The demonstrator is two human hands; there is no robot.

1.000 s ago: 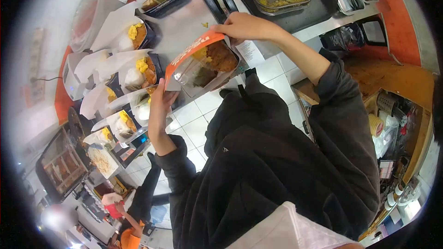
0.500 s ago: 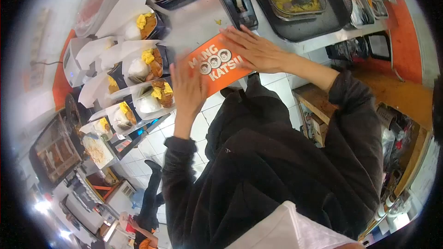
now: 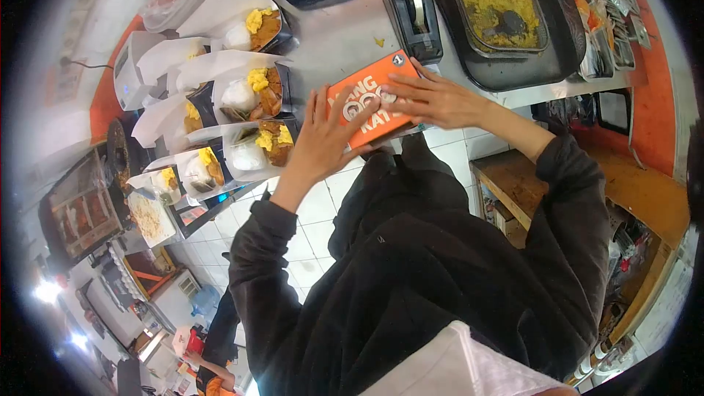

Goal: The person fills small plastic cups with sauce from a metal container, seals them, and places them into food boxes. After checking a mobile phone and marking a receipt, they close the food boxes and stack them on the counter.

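Both hands rest on a closed orange box [image 3: 379, 75], which sits near the front edge of the metal tabletop [image 3: 334, 38], straight ahead of the person. The left hand [image 3: 320, 136] is spread, its fingers reaching over the printed lid from the left side. The right hand [image 3: 444, 103] comes in from the other side, palm down, its fingers long and loosely parted across the lettering. The fingertips of the two hands nearly meet around the middle of the lid.

Just behind the box stands a black tape dispenser [image 3: 400, 1]. Between it and the open boxes [image 3: 229, 4] a small yellow crumb [image 3: 379, 42] lies on the metal.

Those open boxes crowd the left, flaps up, and in the nearer ones I can make out white rice [image 3: 239, 94], something yellow [image 3: 258, 79] and browned pieces [image 3: 270, 98]. Over on the right, a pan [image 3: 506, 50] of crumbly yellow food sits in a dark tray [image 3: 484, 73], with packets [image 3: 614, 20] beside it. Farther off at lower left, a co-worker's orange sleeve [image 3: 215, 386] shows.
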